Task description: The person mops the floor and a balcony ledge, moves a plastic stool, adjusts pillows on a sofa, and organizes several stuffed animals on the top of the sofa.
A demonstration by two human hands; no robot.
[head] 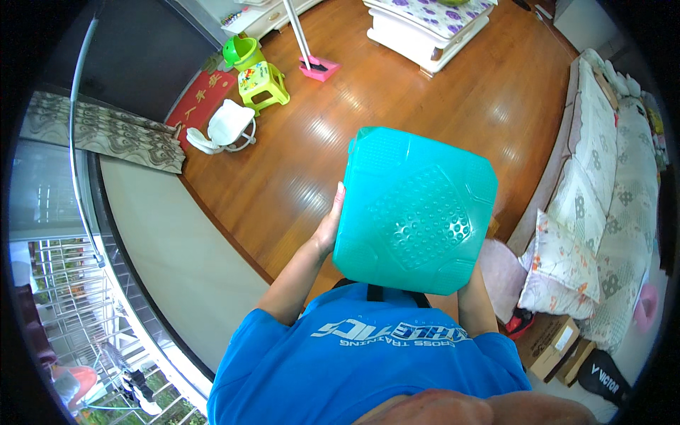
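Note:
A teal plastic stool is held up in front of my body, its square, bumpy top facing me. Its legs and underside are hidden from view. My left hand grips its left side, with the thumb along the edge. My right hand is at the lower right corner, mostly hidden behind the stool, its fingers out of sight.
A white child's chair, a green step stool, a green bucket and a pink dustpan stand on the wood floor ahead. A white table is beyond. The covered sofa and cardboard boxes are to the right.

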